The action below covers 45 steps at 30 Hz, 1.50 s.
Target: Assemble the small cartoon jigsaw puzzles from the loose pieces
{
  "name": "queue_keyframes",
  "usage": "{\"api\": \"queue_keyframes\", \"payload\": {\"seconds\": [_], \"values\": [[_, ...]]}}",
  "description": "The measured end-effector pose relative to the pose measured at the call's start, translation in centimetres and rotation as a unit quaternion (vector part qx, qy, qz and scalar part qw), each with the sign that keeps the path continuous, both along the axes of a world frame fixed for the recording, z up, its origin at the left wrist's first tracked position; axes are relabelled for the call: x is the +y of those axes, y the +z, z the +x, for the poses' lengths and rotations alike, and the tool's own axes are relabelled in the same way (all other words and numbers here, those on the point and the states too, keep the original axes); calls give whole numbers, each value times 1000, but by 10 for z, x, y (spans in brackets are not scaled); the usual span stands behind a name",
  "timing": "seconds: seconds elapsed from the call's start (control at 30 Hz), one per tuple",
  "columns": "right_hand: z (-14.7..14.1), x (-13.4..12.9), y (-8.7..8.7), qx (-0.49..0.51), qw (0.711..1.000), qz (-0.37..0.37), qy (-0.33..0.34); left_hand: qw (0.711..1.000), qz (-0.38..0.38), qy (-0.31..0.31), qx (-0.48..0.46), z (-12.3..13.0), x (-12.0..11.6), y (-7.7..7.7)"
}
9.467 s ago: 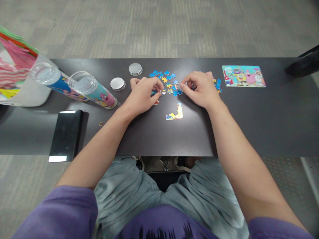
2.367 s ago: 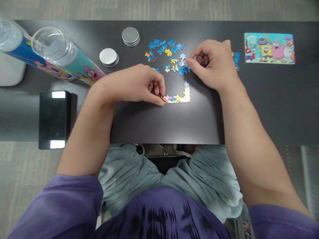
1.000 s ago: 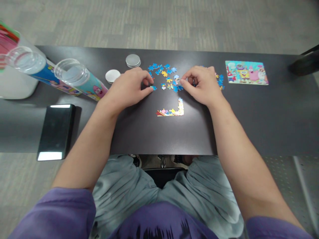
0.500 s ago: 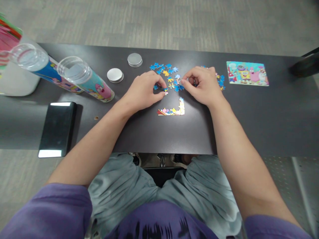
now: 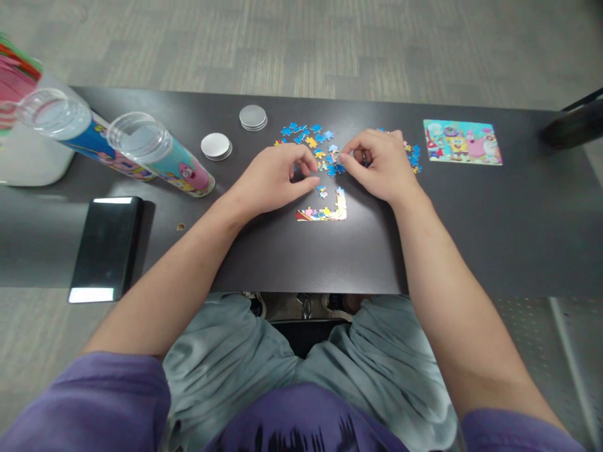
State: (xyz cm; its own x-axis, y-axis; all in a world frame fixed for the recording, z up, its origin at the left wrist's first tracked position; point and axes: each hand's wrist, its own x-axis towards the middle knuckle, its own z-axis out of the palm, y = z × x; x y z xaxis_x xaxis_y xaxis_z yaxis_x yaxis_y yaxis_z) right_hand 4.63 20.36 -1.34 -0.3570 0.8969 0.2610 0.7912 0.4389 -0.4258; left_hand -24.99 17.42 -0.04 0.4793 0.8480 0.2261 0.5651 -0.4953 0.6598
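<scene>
My left hand [image 5: 277, 179] hovers over the table with thumb and fingers apart, holding nothing. Just off its thumb tip lies a small joined bit of puzzle pieces [image 5: 322, 191], apart from the rest. Below that, an L-shaped joined strip of puzzle border [image 5: 325, 215] lies flat, its upright side on the right. My right hand [image 5: 379, 163] is closed in a pinch at the right side of the loose puzzle pieces [image 5: 311, 142]; whatever is between its fingertips is too small to make out. More loose blue pieces [image 5: 415, 157] show beyond its wrist, partly hidden.
A printed picture card [image 5: 464, 143] lies at the right. Round white discs [image 5: 215, 145] and grey discs [image 5: 253, 117] are stacked at the left. Two clear-topped printed tubes [image 5: 181, 166] lean left of my arm, near a black box-like device [image 5: 107, 248]. A dark object [image 5: 568, 129] stands far right.
My left hand has let go of the small joined puzzle bit, which now lies nearer the L-shaped strip. Its fingers have spread. The right hand stays pinched in nearly the same place.
</scene>
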Motion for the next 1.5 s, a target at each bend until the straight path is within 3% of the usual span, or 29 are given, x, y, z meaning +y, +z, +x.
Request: {"api": "queue_keyframes", "payload": {"seconds": [0.23,0.43,0.8,1.1,1.33,1.5], "values": [[-3,-4,8,-8,1000,-4,-18,996,31,29,80,12,-5,-3],[-7,-8,15,-26,999,-18,-41,990,44,106,83,-2,4,-1],[-3,-7,10,-37,999,-31,9,980,50,179,68,-22,18,-4],[0,-6,10,-25,999,-20,-22,974,62,197,88,-38,23,-17],[0,-6,12,-22,999,-12,-44,969,23,207,133,-36,20,-11],[2,-4,9,-22,998,-15,-55,967,45,206,146,-32,20,-11]]}}
